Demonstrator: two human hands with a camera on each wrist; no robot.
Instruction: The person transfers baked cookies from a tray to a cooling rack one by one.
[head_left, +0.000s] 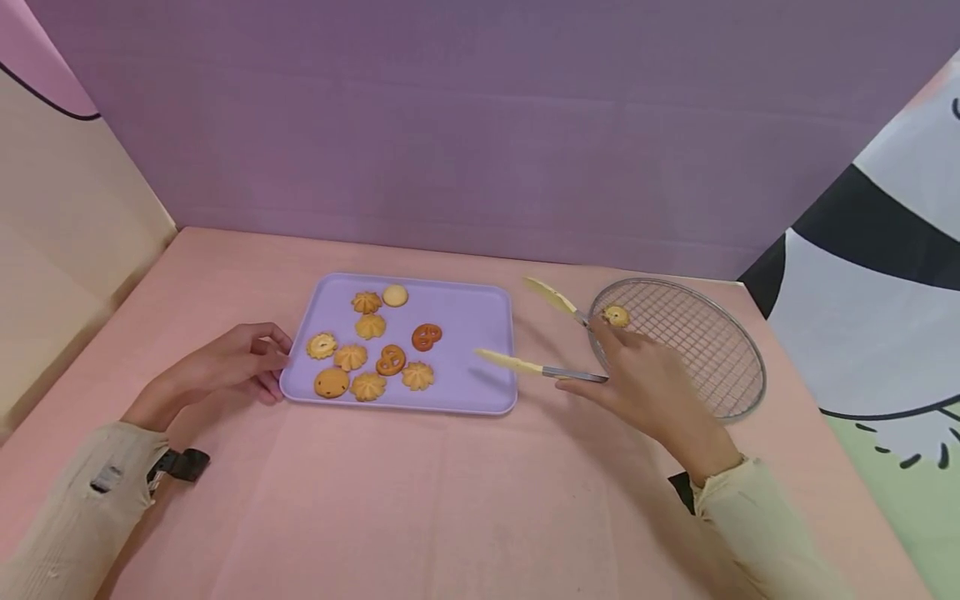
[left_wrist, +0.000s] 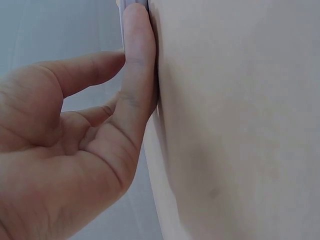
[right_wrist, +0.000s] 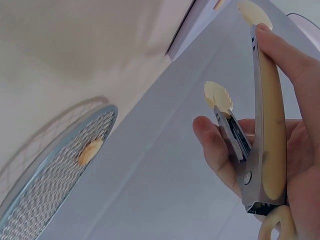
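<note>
My right hand (head_left: 648,387) grips a pair of metal tongs (right_wrist: 272,130) with cream handles and scalloped cream tips. The tongs' arms are spread apart with nothing between them, pointing left toward the lilac tray (head_left: 465,392). At the tray's left side, my left hand (head_left: 236,362) touches the rim with loosely bent fingers. Several cookies lie on the tray's left and middle: flower-shaped ones (head_left: 367,386), pretzel-shaped ones (head_left: 427,337), and round ones (head_left: 332,383). One ring-shaped cookie (head_left: 617,315) sits on the round wire rack (head_left: 712,333), just beyond my right hand.
A pink cloth covers the table (head_left: 450,500). Behind it rises a purple backdrop (head_left: 480,150), with printed panels at both sides. The wire rack stands right of the tray, partly hidden by my right hand.
</note>
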